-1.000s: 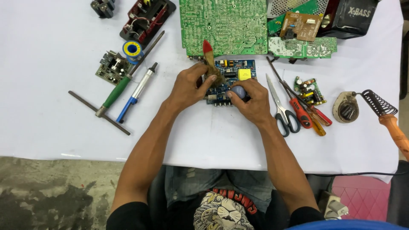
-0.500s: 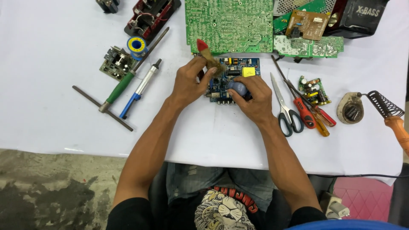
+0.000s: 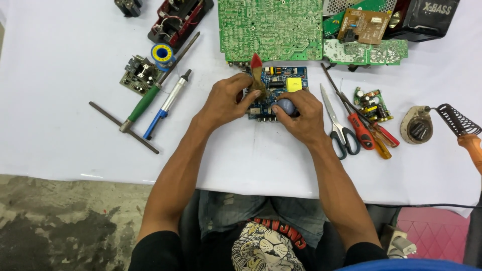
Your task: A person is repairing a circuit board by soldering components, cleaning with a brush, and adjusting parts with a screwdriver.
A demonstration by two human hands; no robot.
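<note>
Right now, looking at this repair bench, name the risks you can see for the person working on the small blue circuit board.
1. The soldering iron lies at the table's right edge; if hot, it could burn an arm or the white cloth.
2. The scissors and screwdrivers lie close beside the right hand; a wrist could catch them.
3. The left hand holds a brush on the blue board; hard strokes might bend components.

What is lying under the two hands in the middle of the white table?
A small blue circuit board with a yellow component. The left hand holds a red-tipped brush over it; the right hand grips a rounded grey-blue object. The board's lower part is covered by the fingers.
</note>
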